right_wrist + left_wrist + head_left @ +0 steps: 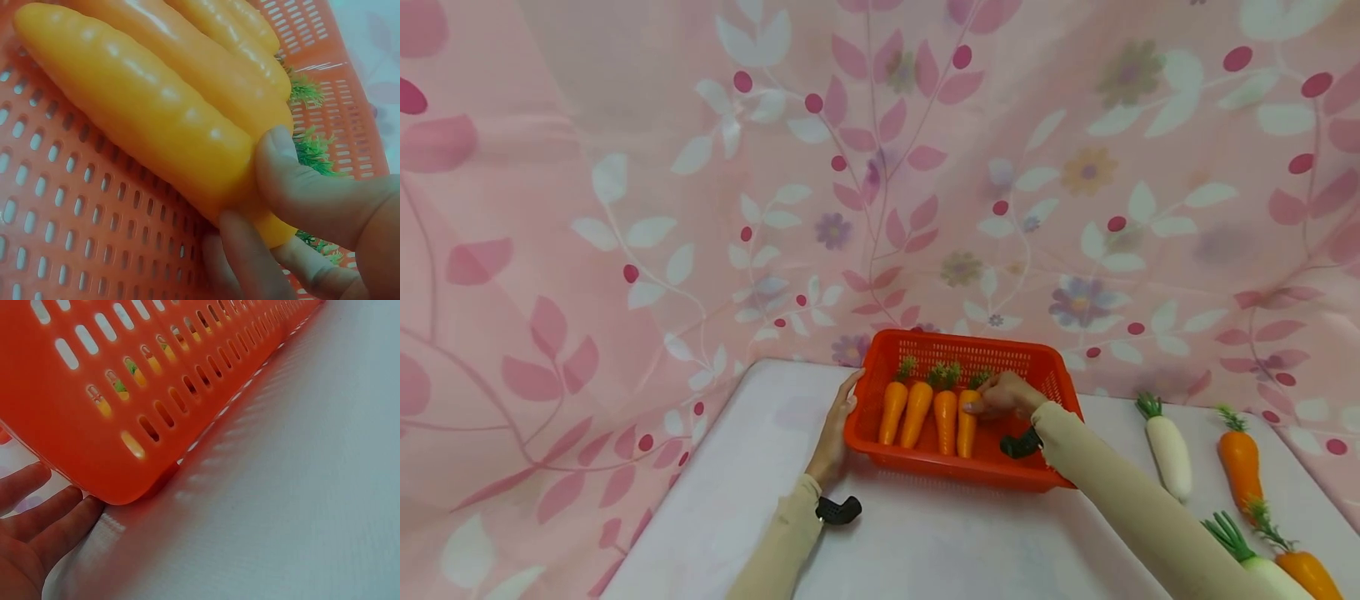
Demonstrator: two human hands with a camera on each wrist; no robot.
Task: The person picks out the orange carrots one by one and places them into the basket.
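An orange-red slotted plastic basket (955,472) stands on the white table, with several orange carrots with green tops lying side by side in it. My right hand (1004,395) reaches into the basket and pinches the rightmost carrot (967,435) near its leafy end. In the right wrist view the thumb lies on top of this carrot (137,106) and the other fingers curl under its thick end. My left hand (832,437) is at the basket's left side. Its fingers (59,534), fairly straight, touch the outer wall close to the bottom corner in the left wrist view.
Right of the basket lie a white radish (1168,457) and an orange carrot (1240,468). Nearer the front right edge are another radish (1273,577) and another carrot (1309,575), close together. A pink floral curtain (880,167) hangs behind the table (722,467).
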